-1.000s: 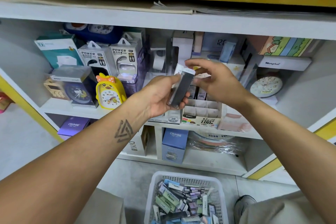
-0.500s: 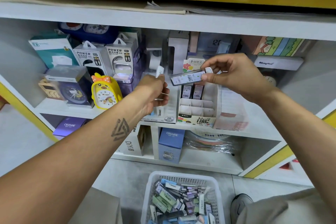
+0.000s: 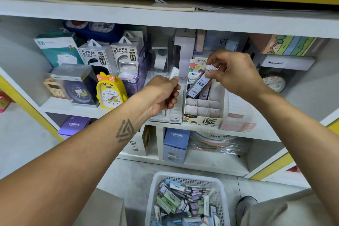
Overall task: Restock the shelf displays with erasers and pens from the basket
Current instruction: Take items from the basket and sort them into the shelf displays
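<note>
Refill tube (image 3: 199, 85), level in our right hand (image 3: 236, 73) half a second ago, now tips down over the divided display box (image 3: 202, 109), pinched at its cap, while our left hand (image 3: 161, 95) grips a white pack (image 3: 173, 73), basket (image 3: 187, 178) still full below.

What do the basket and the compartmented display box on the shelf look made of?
Basket: white moulded plastic, judging by its perforated lattice walls and smooth rounded rim. Display box: printed cardboard, probably; thin folded white dividers, matte, colour print on the front.
</note>
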Action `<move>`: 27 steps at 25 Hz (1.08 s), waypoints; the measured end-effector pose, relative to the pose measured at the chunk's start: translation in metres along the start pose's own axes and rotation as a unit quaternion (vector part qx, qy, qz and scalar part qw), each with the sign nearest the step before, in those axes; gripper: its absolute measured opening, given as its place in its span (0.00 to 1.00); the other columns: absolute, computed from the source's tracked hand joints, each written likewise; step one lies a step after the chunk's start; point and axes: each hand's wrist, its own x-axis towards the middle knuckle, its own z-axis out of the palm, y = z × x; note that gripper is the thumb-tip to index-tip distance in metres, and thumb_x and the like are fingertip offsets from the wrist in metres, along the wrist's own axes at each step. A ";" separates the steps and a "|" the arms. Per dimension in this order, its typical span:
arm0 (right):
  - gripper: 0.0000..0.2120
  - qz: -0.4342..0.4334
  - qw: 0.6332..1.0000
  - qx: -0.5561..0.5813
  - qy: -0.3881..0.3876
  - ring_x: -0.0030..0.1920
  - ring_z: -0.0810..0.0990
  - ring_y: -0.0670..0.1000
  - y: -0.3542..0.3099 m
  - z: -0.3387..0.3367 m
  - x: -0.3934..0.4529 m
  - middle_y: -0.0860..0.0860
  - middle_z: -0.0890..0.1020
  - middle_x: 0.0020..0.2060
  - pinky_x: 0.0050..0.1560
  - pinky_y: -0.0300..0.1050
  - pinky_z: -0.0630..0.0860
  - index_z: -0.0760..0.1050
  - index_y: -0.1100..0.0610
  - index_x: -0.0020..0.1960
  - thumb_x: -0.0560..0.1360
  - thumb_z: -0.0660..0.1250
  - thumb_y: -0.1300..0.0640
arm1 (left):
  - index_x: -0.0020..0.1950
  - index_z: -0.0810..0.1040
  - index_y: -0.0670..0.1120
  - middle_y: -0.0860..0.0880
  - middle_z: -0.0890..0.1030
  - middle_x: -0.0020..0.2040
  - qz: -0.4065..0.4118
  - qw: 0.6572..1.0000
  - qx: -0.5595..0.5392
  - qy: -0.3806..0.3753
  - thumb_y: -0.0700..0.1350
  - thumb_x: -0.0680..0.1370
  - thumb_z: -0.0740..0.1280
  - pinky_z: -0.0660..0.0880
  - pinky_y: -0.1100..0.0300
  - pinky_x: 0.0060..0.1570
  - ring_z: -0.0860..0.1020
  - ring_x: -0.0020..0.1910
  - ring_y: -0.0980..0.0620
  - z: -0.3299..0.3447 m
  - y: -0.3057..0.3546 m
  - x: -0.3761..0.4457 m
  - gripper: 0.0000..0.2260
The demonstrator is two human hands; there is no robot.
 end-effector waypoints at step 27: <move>0.10 -0.163 0.981 -0.057 -0.083 0.49 0.77 0.51 -0.031 0.045 -0.011 0.47 0.84 0.47 0.54 0.43 0.71 0.84 0.55 0.54 0.74 0.75 0.55 | 0.49 0.80 0.39 0.48 0.72 0.29 0.036 0.998 0.034 -0.032 0.37 0.76 0.71 0.64 0.63 0.26 0.68 0.26 0.54 -0.028 0.006 -0.015 0.03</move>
